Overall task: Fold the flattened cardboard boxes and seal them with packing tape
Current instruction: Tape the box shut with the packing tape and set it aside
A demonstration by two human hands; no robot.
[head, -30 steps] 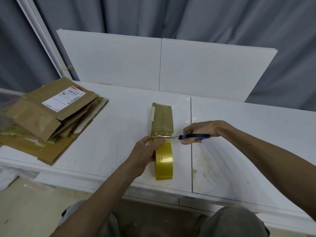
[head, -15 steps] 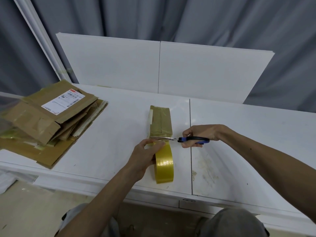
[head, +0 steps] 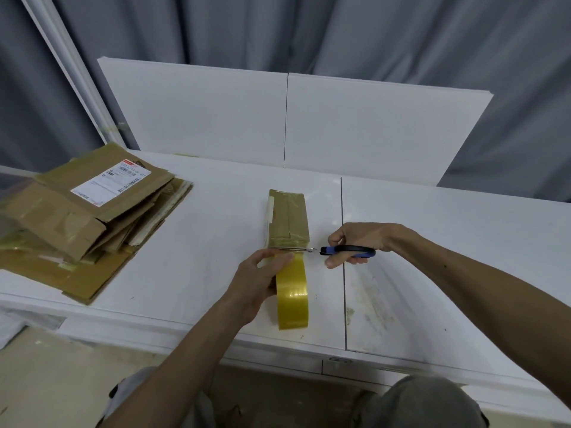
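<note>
The folded box is lying taped on the white table; at its near end my left hand is gripping the tape roll; my right hand is holding scissors, blades lying across that end; flattened boxes are sitting piled well left of the box

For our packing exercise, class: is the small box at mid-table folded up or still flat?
Folded up: the box shows a taped top and a raised side face, unlike the flattened cardboard stack at left.
</note>
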